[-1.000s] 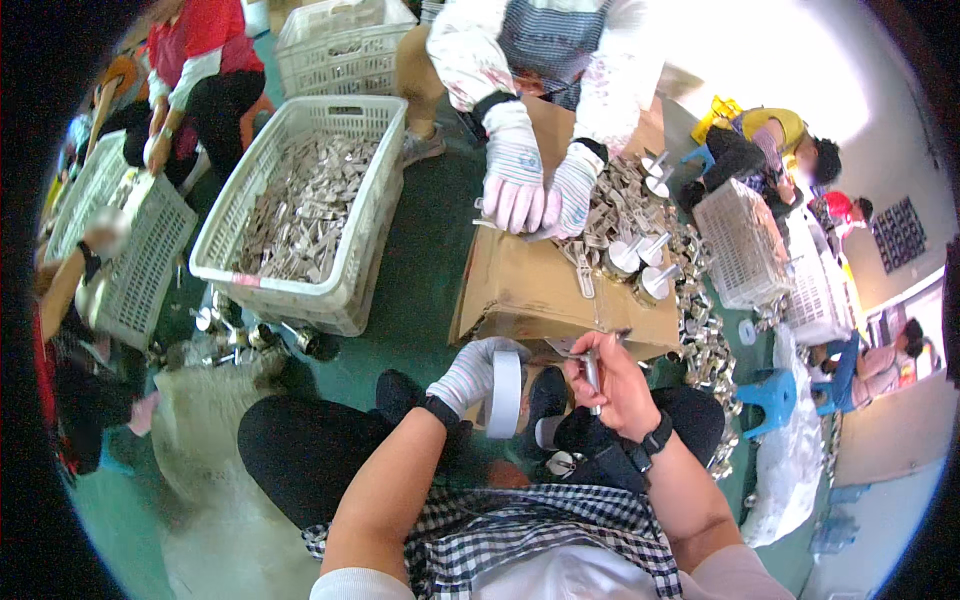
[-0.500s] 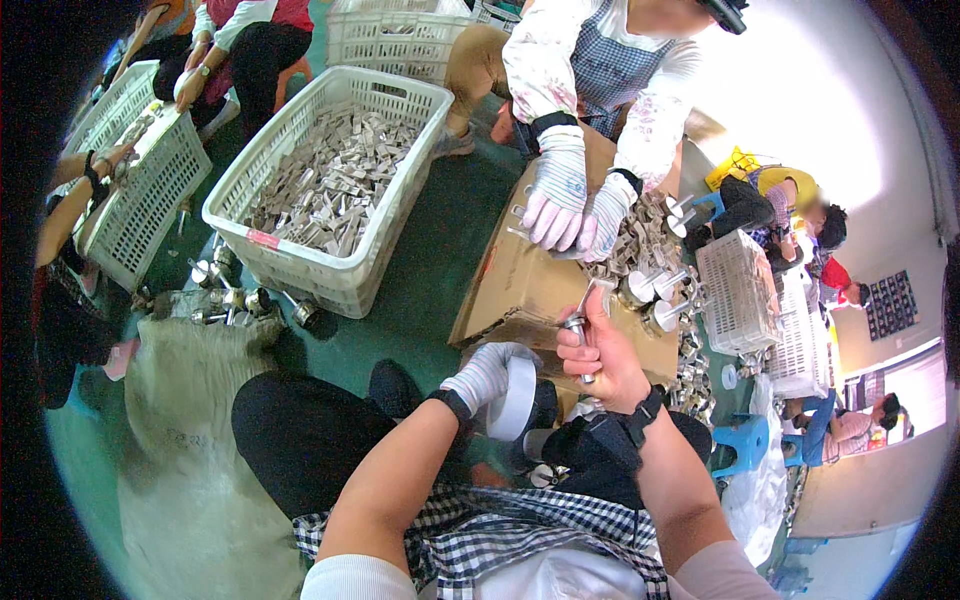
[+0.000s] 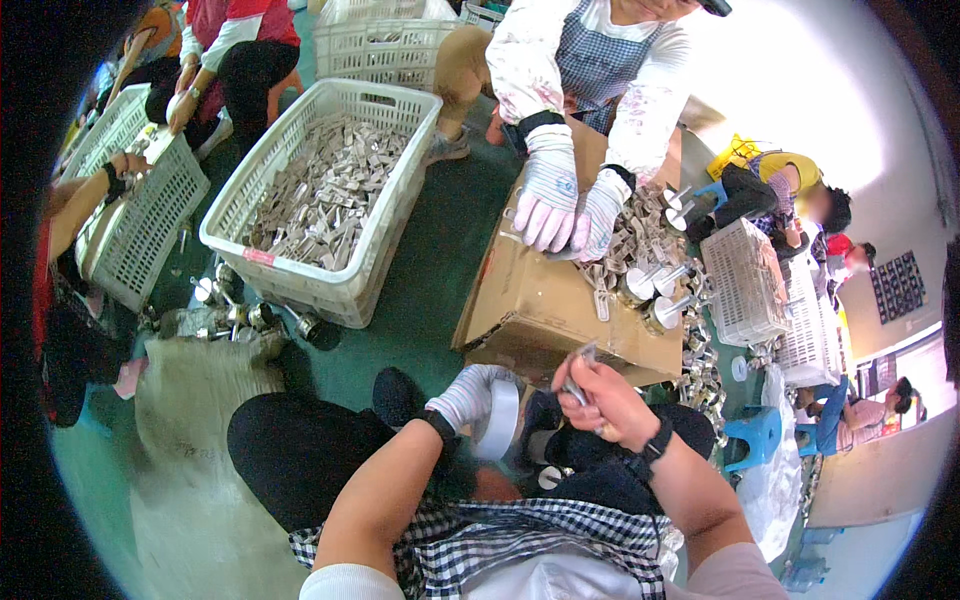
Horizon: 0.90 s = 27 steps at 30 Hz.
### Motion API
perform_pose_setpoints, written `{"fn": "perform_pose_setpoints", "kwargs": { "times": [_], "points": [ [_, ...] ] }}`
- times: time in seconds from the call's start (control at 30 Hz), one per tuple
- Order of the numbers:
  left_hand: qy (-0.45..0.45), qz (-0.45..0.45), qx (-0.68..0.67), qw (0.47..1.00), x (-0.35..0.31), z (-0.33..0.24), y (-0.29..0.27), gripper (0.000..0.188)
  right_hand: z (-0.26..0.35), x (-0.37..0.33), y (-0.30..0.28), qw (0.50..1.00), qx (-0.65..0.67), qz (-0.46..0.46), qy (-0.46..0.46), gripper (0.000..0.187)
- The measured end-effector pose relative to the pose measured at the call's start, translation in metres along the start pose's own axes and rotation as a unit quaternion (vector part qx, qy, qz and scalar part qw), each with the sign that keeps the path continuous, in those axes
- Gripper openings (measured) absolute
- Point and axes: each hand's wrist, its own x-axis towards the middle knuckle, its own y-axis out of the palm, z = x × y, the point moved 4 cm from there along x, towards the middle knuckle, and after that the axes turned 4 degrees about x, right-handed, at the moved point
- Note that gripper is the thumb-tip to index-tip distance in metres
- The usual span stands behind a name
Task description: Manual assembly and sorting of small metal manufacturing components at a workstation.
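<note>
- Left hand (image 3: 462,398), in a pale striped glove: fingers curled behind a pale round piece (image 3: 497,420), clamped on it; fingertips hidden, so exact finger gaps can't be told.
- Pale round piece: stands on edge above the person's lap, between the knees, near the left knee.
- Right hand (image 3: 612,405), bare: fingers bent inward and close together, thumb pressed over a small metal part (image 3: 582,362); grip looks firm, lower part of the piece covered by fingers.
- Small metal part: sticks up past the thumb, in front of the cardboard box (image 3: 530,310). Whether it touches the box can't be told.
- The two hands are apart, right hand slightly farther right of the pale round piece.
- Co-worker's gloved hands (image 3: 550,200) lie side by side on top of the box, fingers together, pointing down; what's under them is mostly hidden.
- Metal parts heap (image 3: 625,235) on the box beside those gloves, discs with stems (image 3: 662,312) at its near edge.
- White crate (image 3: 300,268), left of the box, holds many flat metal pieces (image 3: 335,190).
</note>
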Motion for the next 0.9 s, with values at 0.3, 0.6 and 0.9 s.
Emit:
{"fn": "perform_pose_setpoints", "kwargs": {
  "times": [0.3,0.6,0.9],
  "points": [
    [0.033,0.074,0.054,0.995,-0.014,-0.141,0.054,0.029,0.052,-0.065,0.034,0.961,-0.160,0.176,-0.139,0.027],
    [0.055,0.009,0.031,0.998,0.029,-0.286,0.021,0.021,0.050,-0.049,0.073,0.832,-0.250,0.353,-0.347,0.037],
    [0.101,-0.031,0.078,0.991,0.101,-0.293,0.001,0.033,0.044,-0.014,0.085,0.852,-0.101,0.275,-0.434,0.035]
  ]
}}
